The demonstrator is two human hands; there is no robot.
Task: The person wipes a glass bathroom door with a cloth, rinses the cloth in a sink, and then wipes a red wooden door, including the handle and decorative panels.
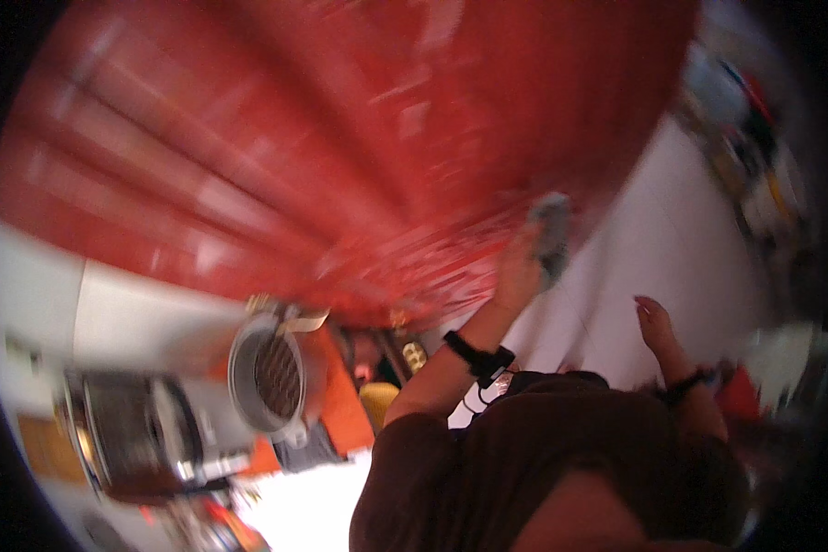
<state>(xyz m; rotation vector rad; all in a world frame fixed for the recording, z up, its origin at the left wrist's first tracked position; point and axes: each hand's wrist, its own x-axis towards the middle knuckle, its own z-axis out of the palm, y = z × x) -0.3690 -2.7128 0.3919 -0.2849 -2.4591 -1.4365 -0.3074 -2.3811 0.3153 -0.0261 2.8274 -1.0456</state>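
A large, glossy red surface with long ridges or folds (359,138) fills the upper part of the head view, blurred by motion. Against its lower right edge, my left hand (521,265) grips a grey-green object, perhaps a cloth or sponge (553,231); the blur hides its exact kind. A black band is around my left wrist. Lower at the right, my right hand (653,323) hangs beside my body over the pale floor, its palm not visible and no object seen in it. That wrist also bears a dark band.
At lower left are a round grey container (238,372), an orange surface (341,393) and a dark, framed object (127,431). A yellow object (379,400) lies near my left forearm. Mixed items (766,172) line the far right beside the pale floor (669,228).
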